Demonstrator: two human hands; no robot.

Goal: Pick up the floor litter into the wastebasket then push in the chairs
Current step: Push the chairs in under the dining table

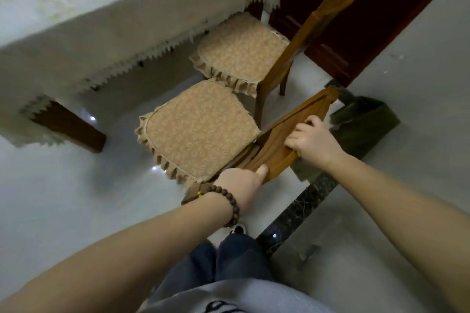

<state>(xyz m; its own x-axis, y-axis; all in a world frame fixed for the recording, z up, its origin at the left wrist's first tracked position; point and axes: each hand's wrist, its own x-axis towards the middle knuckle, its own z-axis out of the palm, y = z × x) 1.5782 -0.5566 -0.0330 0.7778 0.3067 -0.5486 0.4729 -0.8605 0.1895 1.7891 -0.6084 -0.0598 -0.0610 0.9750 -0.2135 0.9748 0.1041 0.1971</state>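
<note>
Two wooden chairs with tan frilled cushions stand beside the table. The near chair (201, 127) is right below me, its seat outside the tablecloth's edge. My left hand (241, 185), with a bead bracelet on the wrist, grips the near end of its wooden backrest (287, 134). My right hand (312, 140) clasps the top rail of the same backrest further along. The far chair (241, 46) sits with its seat partly under the table (76, 20). A dark green wastebasket (366, 119) stands by the wall just right of the near chair.
A cream tablecloth with a zigzag fringe hangs over the table, and a brown table leg (71, 127) shows at the left. A dark red door (356, 20) is behind the far chair. The pale wall (419, 58) and its dark baseboard run along the right. My foot (239, 230) is behind the near chair.
</note>
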